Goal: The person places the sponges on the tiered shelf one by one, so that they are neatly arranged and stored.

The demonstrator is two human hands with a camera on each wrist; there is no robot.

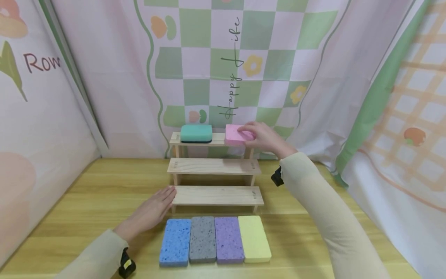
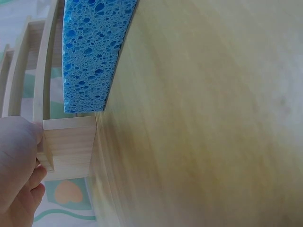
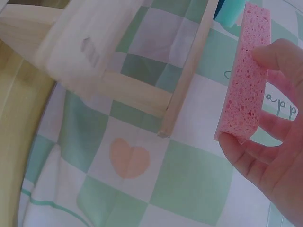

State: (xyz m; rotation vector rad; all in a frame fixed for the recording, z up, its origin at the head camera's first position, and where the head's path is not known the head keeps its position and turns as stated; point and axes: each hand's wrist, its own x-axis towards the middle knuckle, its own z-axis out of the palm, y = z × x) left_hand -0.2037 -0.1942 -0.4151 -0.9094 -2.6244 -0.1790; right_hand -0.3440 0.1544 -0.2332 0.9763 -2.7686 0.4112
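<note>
My right hand [image 1: 266, 138] holds a pink sponge [image 1: 235, 133] by its edges at the right end of the top step of a three-step wooden stand [image 1: 214, 166]. In the right wrist view a gap shows between the pink sponge [image 3: 246, 71] and the step's board [image 3: 187, 75], with thumb and fingers bent round the sponge. My left hand [image 1: 153, 211] grips the left end of the lowest step; the left wrist view shows its fingers [image 2: 35, 182] bent at the board's end. A teal sponge [image 1: 196, 133] with a dark underside lies on the top step's left.
In front of the stand, blue [image 1: 175, 242], grey [image 1: 203, 239], purple [image 1: 229, 239] and yellow [image 1: 254, 238] sponges lie side by side on the wood-grain table [image 1: 115, 193]. A checked curtain [image 1: 195, 64] hangs close behind the stand, with more cloth at both sides.
</note>
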